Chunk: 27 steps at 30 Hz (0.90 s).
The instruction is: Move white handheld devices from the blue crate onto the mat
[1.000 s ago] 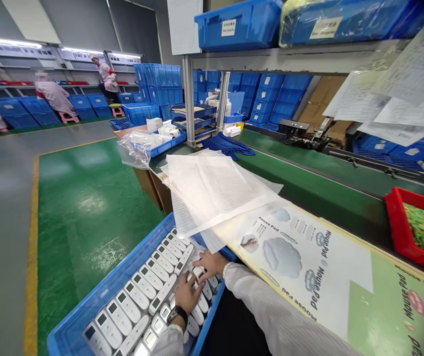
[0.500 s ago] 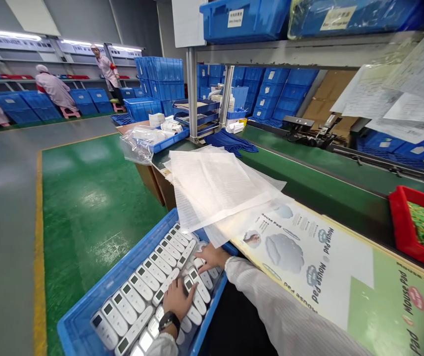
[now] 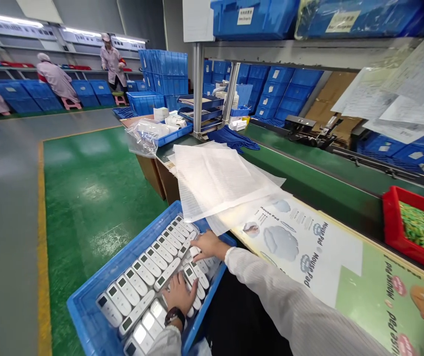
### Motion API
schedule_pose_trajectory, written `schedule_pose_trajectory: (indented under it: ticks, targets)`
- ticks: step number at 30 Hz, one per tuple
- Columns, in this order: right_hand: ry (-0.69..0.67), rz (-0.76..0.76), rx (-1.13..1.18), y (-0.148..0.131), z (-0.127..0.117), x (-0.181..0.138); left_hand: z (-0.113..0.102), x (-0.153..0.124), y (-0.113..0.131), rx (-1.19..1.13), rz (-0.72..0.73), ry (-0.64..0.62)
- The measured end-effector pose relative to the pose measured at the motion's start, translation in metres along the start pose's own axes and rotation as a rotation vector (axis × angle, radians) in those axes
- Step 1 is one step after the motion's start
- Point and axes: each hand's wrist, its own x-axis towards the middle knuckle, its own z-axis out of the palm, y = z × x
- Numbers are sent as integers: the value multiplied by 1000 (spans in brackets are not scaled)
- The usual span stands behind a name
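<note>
Two hands among the white devices [image 3: 110, 309] in the blue bin [image 3: 81, 309]; knocks and scuffs look the likeliest trouble.
The left hand [image 3: 179, 292] lies palm down toward the bin's right-hand long edge, its fingers loosely spread; the right hand [image 3: 209, 245] reaches in by the far right corner, its fingers bent over a white device; I cannot tell whether either hand grips anything; the devices stand in a neat row along the left-hand long edge but sit less evenly under the hands, so a push there could tip one or rub it against its neighbour's screen; the foam sheets [image 3: 212, 178] overhang the near edge of the bench [image 3: 163, 154] and the bin's far corner, so a catching sleeve [image 3: 263, 277] could drag them in.
</note>
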Motion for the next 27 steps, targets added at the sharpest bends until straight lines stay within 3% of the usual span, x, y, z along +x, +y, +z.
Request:
schedule_pose_trajectory:
  ticks: [5, 10, 20, 24, 27]
  targets:
    - [55, -27, -17, -6, -29, -20, -11, 8, -12, -45, -29, -98]
    - [174, -45, 37, -20, -66, -54, -16, 10, -30, -72, 49, -183]
    - [394, -2, 221, -34, -106, -149, -7, 18, -70, -346, 243, -170]
    - [417, 45, 341, -43, -124, -182, -13, 20, -71, -390, 223, -194]
    - [453, 101, 395, -52, -126, -206, -21, 21, -65, -381, 188, -282]
